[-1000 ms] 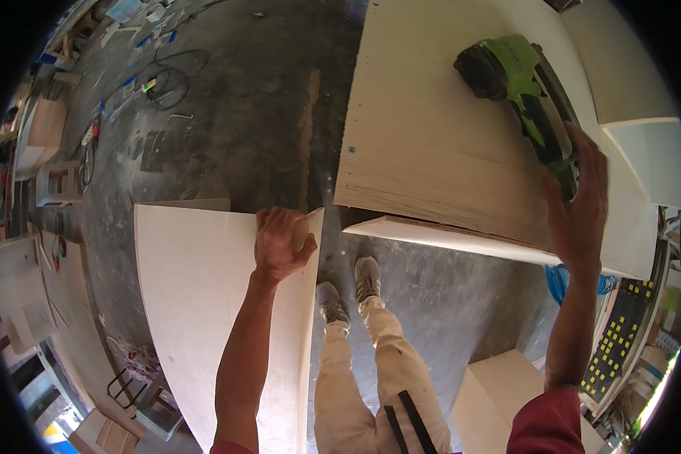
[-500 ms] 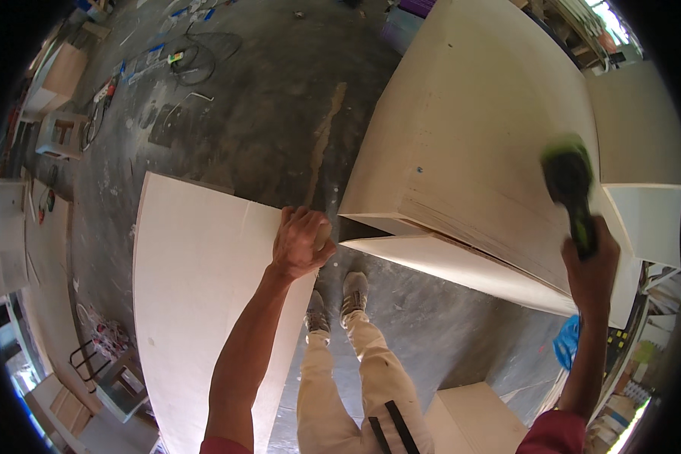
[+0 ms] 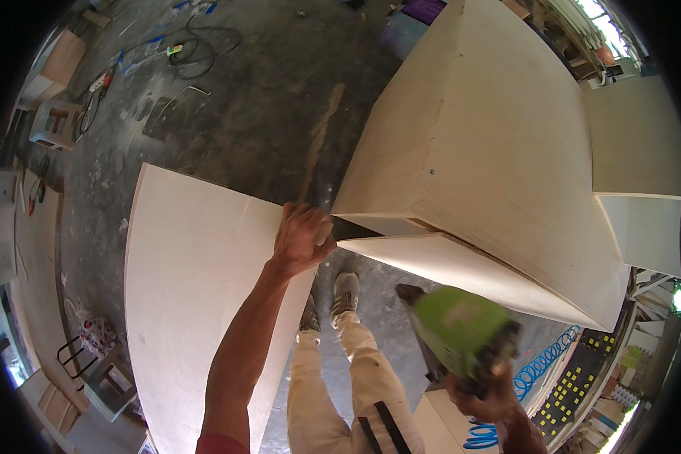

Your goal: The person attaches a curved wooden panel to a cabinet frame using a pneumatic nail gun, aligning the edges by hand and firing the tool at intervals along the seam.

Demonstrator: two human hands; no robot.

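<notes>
Resting on the upper right corner of a large pale panel [image 3: 197, 303], the left hand [image 3: 304, 236] is seen with fingers bent together and clamped over the edge; the thumb side is turned toward a narrow gap, beyond which stands a big pale wooden cabinet [image 3: 507, 144]. Held in the right hand [image 3: 488, 397], a green and black nail gun [image 3: 461, 321] is noted at lower right, over the floor and just to the right of the trousers [image 3: 356, 378]; fingers are wrapped on its dark end, though tool and hand are blurred and the place of each finger cannot be told. Along the cabinet's lower edge a long white board [image 3: 446, 261] is set at a slant, its pointed end near the left hand, a dark slit being left between the two. Beside the right hand a coiled blue hose [image 3: 541, 356] is spread, with a black strip [image 3: 571, 390] dotted with yellow squares near it. Below, grey shoes [image 3: 346, 287] are planted on the stained concrete floor [image 3: 257, 129]; at far left a small stool [image 3: 55, 125] is observed, well apart from both hands
</notes>
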